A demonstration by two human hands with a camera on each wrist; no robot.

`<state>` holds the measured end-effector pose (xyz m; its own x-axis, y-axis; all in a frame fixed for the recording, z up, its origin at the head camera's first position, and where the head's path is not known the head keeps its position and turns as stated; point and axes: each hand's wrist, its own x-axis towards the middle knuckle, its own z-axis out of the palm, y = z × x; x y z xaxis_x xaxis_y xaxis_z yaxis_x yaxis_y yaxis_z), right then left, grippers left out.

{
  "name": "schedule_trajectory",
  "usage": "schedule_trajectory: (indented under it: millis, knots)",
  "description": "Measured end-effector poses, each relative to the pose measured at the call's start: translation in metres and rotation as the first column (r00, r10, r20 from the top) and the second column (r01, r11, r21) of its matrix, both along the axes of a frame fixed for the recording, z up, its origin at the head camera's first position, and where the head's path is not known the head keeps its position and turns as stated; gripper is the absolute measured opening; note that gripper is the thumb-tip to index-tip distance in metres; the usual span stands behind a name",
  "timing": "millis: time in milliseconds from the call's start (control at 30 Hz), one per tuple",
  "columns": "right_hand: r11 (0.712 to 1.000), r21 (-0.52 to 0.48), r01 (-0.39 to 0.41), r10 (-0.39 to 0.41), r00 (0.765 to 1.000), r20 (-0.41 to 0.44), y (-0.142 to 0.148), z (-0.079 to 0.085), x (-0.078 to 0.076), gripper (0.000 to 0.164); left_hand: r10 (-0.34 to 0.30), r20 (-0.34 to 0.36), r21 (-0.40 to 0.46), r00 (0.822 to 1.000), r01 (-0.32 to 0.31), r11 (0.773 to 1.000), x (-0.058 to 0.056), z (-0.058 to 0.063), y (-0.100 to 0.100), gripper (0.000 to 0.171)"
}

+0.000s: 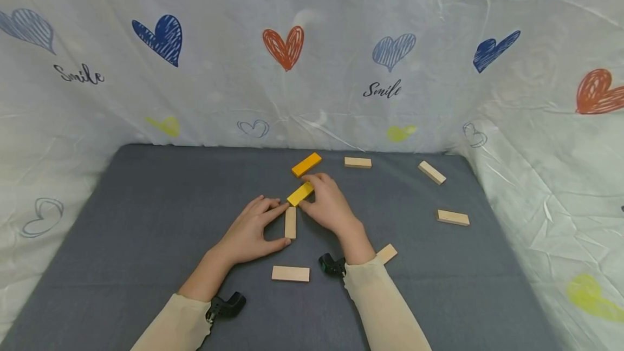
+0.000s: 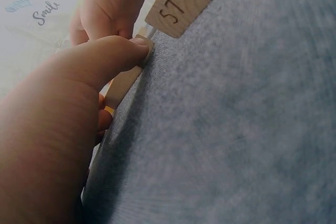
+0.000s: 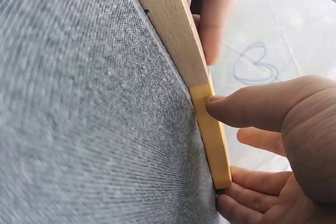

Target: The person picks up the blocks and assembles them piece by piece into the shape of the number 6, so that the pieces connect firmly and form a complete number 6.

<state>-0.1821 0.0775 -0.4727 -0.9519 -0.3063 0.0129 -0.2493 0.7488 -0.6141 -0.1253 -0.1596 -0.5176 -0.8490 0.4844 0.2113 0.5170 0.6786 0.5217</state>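
Observation:
Near the middle of the grey-clothed table, my left hand (image 1: 249,232) holds a plain wooden block (image 1: 290,223) by its ends, thumb at the near end and index finger at the far end. My right hand (image 1: 330,205) grips a yellow block (image 1: 299,194) with thumb and fingers at its two ends. In the right wrist view the yellow block (image 3: 211,140) lies on the cloth, its end meeting the plain block (image 3: 176,35). Just beyond it lies an orange block (image 1: 306,164), apart from both hands.
A plain block (image 1: 290,273) lies nearer me, seemingly the one marked 57 (image 2: 181,9). Another block (image 1: 387,254) is partly behind my right forearm. Further plain blocks (image 1: 358,162) (image 1: 431,173) (image 1: 453,218) lie back and right. A white heart-printed curtain (image 1: 331,112) borders the table.

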Motion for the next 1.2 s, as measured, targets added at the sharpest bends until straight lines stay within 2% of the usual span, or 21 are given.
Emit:
schedule_trajectory:
  millis: [267, 533, 833, 1200]
  knots:
    - [0.999, -0.035, -0.003, 0.003, 1.000, 0.014, 0.006, -0.005, -0.003, 0.060, 0.006, 0.008, -0.010, 1.000, -0.006, 1.000, -0.001, -0.003, 0.001, 0.085]
    - [0.997, -0.081, 0.007, -0.009, 1.000, -0.023, 0.011, -0.006, -0.013, 0.059, 0.009, 0.001, -0.020, 1.000, -0.009, 1.000, -0.002, -0.003, 0.001, 0.089]
    - [0.994, -0.095, 0.063, -0.067, 0.997, -0.044, 0.006, -0.007, -0.024, 0.065, 0.011, 0.003, -0.024, 1.000, -0.011, 1.000, 0.000, -0.004, -0.001, 0.091]
    - [0.984, -0.115, 0.134, -0.135, 0.991, 0.000, -0.002, -0.008, -0.044, 0.077, 0.000, -0.008, -0.027, 1.000, 0.000, 1.000, 0.000, -0.002, -0.001, 0.091]
